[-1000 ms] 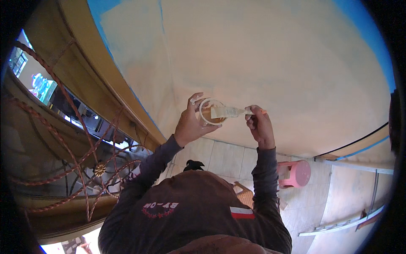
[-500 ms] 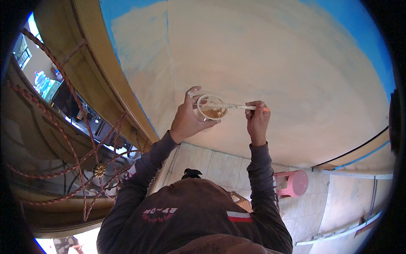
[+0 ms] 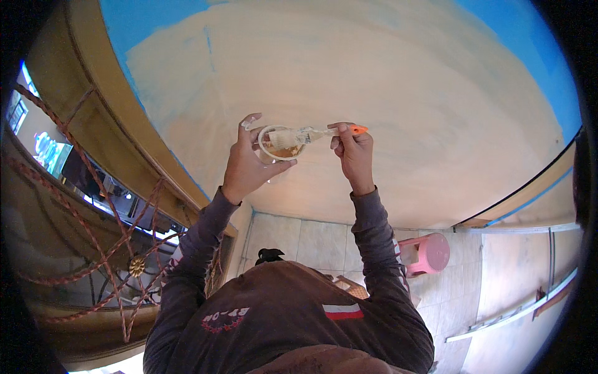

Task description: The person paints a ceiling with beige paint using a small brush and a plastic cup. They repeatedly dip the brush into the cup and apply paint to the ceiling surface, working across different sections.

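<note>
A clear plastic cup [image 3: 288, 151] with an amber, lumpy substance inside is gripped by my left hand [image 3: 248, 163], its fingers wrapped round the side and some fingertips whitened. My right hand [image 3: 354, 157] is closed on the handle of a paintbrush [image 3: 306, 135] with an orange end. The brush's pale, coated bristles lie over or in the cup's mouth. Behind both hands is a wall [image 3: 386, 75] coated pale beige, with bright blue along its edges.
On the left is an olive-gold door frame [image 3: 103, 118] with twisted reddish metal grillwork [image 3: 96, 249] and a gap onto another room. Below are a tiled floor [image 3: 321, 243] and a pink plastic stool [image 3: 430, 252]. A long metal ladder or rail [image 3: 511, 318] lies at lower right.
My hands, cup and brush now appear higher and further left in the view. The brush has turned, showing the flat of its bristles again after being edge-on half a second ago.
</note>
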Motion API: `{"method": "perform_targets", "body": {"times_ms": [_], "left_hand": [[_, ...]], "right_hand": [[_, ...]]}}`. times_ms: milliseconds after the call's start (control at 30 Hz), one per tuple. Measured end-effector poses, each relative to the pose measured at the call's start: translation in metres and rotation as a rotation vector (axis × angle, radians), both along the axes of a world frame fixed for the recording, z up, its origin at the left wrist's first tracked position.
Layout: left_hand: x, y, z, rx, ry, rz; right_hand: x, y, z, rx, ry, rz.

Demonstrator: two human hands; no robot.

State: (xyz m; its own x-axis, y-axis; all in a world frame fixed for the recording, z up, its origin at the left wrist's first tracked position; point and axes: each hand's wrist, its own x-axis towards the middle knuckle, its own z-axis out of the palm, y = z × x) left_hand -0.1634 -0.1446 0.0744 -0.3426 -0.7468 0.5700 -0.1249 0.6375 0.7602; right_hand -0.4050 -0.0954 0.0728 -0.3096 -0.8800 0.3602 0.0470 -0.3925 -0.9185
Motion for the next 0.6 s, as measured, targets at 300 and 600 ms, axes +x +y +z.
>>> {"method": "perform_targets", "body": {"times_ms": [300,600], "left_hand": [[-0.003,-0.003,-0.003,-0.005,-0.021,-0.001],[-0.01,-0.006,0.0,0.009,-0.045,-0.023]], "right_hand": [[-0.009,0.0,-0.003,-0.041,0.037,0.001],[-0.008,0.01,0.005,0.021,-0.05,-0.072]]}}
